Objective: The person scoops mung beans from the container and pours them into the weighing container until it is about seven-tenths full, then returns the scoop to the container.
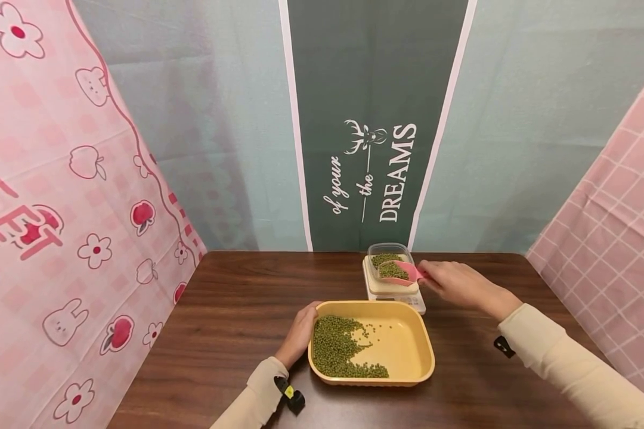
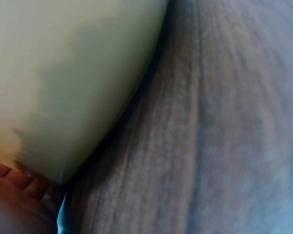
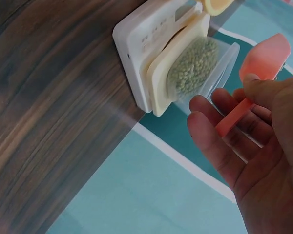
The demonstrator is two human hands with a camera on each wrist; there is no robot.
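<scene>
Two hands are at work on my dark wooden table (image 1: pixel 236 310). Largest is the yellow tray (image 1: pixel 408 342), near me, with green beans (image 1: pixel 335 351) heaped along its left and near sides. My left hand (image 1: pixel 300 333) rests against its left rim, fingers curled at the edge. Behind it sits a white scale (image 1: pixel 415 301) bearing a clear container (image 1: pixel 389 253) partly filled with beans. My right hand (image 1: pixel 453 283) pinches the handle of a pink scoop (image 1: pixel 399 271), loaded and held over that container. I judge this the tipping step; next calls for a slow turn of the wrist. Printed curtains, pink and teal, close the booth around.
</scene>
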